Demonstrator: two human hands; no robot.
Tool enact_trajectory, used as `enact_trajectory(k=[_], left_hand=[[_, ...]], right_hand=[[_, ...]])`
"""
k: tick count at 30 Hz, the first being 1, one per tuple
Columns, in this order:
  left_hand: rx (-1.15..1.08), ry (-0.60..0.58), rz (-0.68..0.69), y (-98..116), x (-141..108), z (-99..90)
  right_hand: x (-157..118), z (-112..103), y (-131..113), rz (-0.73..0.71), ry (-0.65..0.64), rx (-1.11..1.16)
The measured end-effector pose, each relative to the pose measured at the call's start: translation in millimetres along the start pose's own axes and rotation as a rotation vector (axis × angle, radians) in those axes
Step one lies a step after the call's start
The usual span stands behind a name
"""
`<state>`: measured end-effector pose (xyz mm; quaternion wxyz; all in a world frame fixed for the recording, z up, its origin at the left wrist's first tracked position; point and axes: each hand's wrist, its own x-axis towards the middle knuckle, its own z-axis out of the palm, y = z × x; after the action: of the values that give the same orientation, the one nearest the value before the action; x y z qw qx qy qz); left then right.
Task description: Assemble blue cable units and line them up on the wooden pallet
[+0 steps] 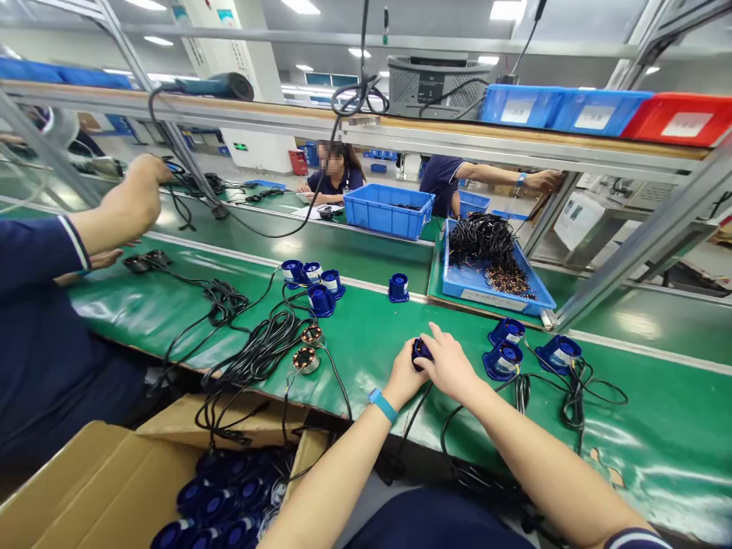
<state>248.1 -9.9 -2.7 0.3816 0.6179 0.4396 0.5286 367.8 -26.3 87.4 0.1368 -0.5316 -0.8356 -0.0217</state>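
Over the green mat, a dark blue round housing [422, 351] sits between my two hands, partly hidden by fingers. My left hand [405, 375], with a teal band on its wrist, is wrapped round the housing's left side. From the right, my right hand [450, 364] closes over its top, fingers bent onto the rim. A black cable [416, 415] hangs below my hands. To the right stand several blue housings [503, 358] with labels and cables. Left of my hands lie two copper-wound stators [306, 359] beside a heap of black cable [266, 343].
A single blue housing [399, 287] and a small group of them [321, 300] stand farther back. The blue tray [492, 300] holds black wires. At lower left, a cardboard box [85, 480] contains more housings. A co-worker's arm [114, 202] reaches in from the left.
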Motion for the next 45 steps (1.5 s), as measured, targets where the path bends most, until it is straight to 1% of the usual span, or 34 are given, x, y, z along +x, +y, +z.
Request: enact_trajectory(k=[2,4,5,6,7,9,11,13,15,17,18,19,22,23,24,25,26,28,29,33,35,37,38,39,40,41,42,43,44,45], left_hand=[[0.037,0.101,-0.001,3,-15,-3.1],[0.100,0.222,0.007,7,-46,-10.8],[0.117,0.239,0.010,9,-67,-15.8],[0.123,0.220,0.009,12,-90,-20.9],[0.121,0.167,-0.010,14,-113,-25.4],[0.120,0.043,-0.091,16,-153,-31.5],[0.140,-0.026,-0.180,16,-179,-32.4],[0.161,-0.040,-0.233,12,-187,-29.2],[0.168,-0.017,-0.252,10,-184,-24.1],[0.125,-0.029,-0.281,10,-177,-18.7],[0.092,-0.055,-0.301,12,-174,-16.3],[0.057,-0.092,-0.321,15,-172,-14.4],[-0.040,-0.234,-0.350,26,-174,-14.2],[-0.067,-0.270,-0.347,29,-176,-16.9],[-0.089,-0.289,-0.343,32,-179,-21.2],[-0.106,-0.283,-0.340,33,-182,-26.9],[-0.113,-0.247,-0.338,33,-185,-33.9],[-0.103,-0.090,-0.334,29,-190,-51.1],[-0.091,0.016,-0.331,26,-192,-60.8],[0.006,0.445,-0.295,5,-195,-106.1],[0.067,0.630,-0.277,-11,-195,-130.8],[0.149,0.787,-0.280,-32,-195,-153.5],[0.205,0.841,-0.297,-46,-196,-163.1],[0.263,0.870,-0.323,-60,-196,-171.1],[0.313,0.876,-0.354,-76,-196,-177.3],[0.339,0.853,-0.388,-90,-195,-181.7],[0.339,0.801,-0.419,-104,-194,-184.7],[0.320,0.732,-0.441,-115,-192,-186.5],[0.293,0.655,-0.455,-123,-189,-187.6],[0.273,0.583,-0.463,-128,-187,-188.6]], right_hand=[[-6,17,10,0.011,0.075,0.131],[-8,34,19,0.015,0.111,0.244],[-8,41,23,0.014,0.127,0.285],[-7,47,26,0.010,0.145,0.316],[-6,52,28,0.003,0.161,0.339],[-4,54,28,-0.009,0.180,0.357],[-2,48,25,-0.025,0.195,0.349],[0,35,19,-0.059,0.259,0.327],[1,22,12,-0.099,0.363,0.292],[2,17,8,-0.109,0.436,0.259],[2,19,9,-0.098,0.433,0.247],[2,22,10,-0.077,0.400,0.238],[1,30,22,-0.007,0.239,0.205],[1,30,28,0.003,0.217,0.185],[0,27,33,0.004,0.228,0.163],[0,23,39,0.001,0.270,0.139],[-1,18,44,0.002,0.326,0.115],[-3,12,56,0.029,0.399,0.077],[-3,12,63,0.052,0.390,0.064],[-6,26,84,0.118,0.212,0.032],[-5,28,85,0.146,0.212,-0.022],[1,24,72,0.171,0.299,-0.091],[5,21,58,0.157,0.351,-0.103],[10,19,40,0.115,0.391,-0.088],[15,18,18,0.041,0.405,-0.047],[21,20,-8,-0.060,0.381,0.013],[28,24,-37,-0.171,0.319,0.075],[35,31,-67,-0.270,0.218,0.121],[42,39,-97,-0.345,0.089,0.147],[49,49,-126,-0.382,-0.046,0.156]])
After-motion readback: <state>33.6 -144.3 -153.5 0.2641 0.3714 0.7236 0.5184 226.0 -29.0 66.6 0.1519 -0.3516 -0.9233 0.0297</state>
